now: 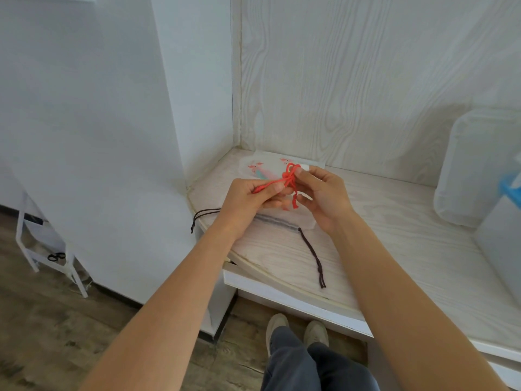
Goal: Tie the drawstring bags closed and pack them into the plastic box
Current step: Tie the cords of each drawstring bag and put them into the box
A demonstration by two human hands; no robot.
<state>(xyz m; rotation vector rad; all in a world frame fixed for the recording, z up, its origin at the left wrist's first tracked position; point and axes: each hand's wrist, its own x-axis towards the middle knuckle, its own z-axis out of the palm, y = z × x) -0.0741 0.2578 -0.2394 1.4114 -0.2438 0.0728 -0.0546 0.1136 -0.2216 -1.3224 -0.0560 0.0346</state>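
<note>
Now mid-knot at frame centre: left hand [253,197] and right hand [324,197] fingers pinch red drawstring [290,179] of bag [262,170]. Next, probably: cinch tight, carry to plastic box [476,165] at right.

My only view is the wide head camera, looking forward and down from close above at both hands over the pale wooden shelf [394,235] corner.

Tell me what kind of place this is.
Probably a room in a home or small workroom, not a factory. Signs: a pale wood-grain corner shelf against matching wall panels, a wood-look floor with scissors on a low white rack, and a plastic box for household storage.
</note>
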